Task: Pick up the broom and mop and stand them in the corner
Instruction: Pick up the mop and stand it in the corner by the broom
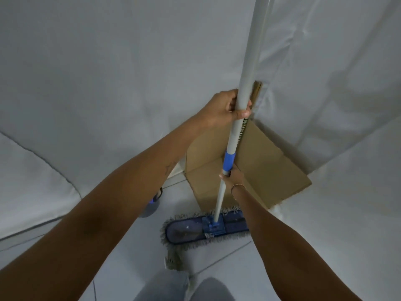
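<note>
Both hands are gripping the mop (243, 88) by its pale handle, which is standing nearly upright. The left hand (225, 107) is wrapping it high up; the right hand (233, 175) is clasping it just below the blue collar (a thin bracelet is circling that wrist). The fringed blue mop head (206, 229) is resting on the tiled floor (238, 263), touching a cardboard sheet (260, 168) lying in the corner of white fabric walls (108, 72).

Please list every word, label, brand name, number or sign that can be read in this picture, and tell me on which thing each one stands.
There is no readable text in this view.
Mop handle and its blue collar: no print visible.
Blue mop head: only pale specks, no letters.
Cardboard: plain brown, no marking.
Left forearm: a small dark mark, too small and blurred to read.
White sheets: blank.
</note>
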{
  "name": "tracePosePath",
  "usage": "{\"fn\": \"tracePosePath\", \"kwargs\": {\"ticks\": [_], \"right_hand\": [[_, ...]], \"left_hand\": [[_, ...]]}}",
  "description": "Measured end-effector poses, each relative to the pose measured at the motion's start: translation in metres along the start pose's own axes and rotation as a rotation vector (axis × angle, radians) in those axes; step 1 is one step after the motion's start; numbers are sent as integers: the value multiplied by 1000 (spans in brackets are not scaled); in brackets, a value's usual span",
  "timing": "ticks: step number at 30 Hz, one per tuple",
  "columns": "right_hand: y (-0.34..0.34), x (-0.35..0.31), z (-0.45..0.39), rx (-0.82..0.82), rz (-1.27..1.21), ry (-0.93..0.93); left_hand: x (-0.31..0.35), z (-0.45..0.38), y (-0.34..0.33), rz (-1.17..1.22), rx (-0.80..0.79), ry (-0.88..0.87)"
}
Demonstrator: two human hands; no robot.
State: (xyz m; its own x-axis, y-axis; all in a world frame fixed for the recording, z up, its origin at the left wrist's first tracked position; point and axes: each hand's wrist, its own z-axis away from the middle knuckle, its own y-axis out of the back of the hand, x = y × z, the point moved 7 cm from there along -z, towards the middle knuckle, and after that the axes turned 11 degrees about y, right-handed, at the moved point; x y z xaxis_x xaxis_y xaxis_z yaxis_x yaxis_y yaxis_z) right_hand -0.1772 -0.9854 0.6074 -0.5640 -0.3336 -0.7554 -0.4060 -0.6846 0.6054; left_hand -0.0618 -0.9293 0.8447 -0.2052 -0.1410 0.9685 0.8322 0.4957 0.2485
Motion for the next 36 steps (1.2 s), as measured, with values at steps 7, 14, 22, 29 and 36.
{"fn": "tracePosePath", "kwargs": {"ticks": [7,14,22,29,36], "right_hand": [[13,-20,-76,-39,19,6],[23,-28,-168,-120,20,26],[27,0,-262,-199,36,-19],[-1,35,-317,-297,58,-69],[-9,22,-353,-306,94,18]], "left_hand": [[-5,-71,26,-21,1,10],[-22,-153,48,-25,87,39],[-67,-237,44,-40,141,169],[-122,-278,37,-147,165,241],[-137,-312,61,-86,242,283]]}}
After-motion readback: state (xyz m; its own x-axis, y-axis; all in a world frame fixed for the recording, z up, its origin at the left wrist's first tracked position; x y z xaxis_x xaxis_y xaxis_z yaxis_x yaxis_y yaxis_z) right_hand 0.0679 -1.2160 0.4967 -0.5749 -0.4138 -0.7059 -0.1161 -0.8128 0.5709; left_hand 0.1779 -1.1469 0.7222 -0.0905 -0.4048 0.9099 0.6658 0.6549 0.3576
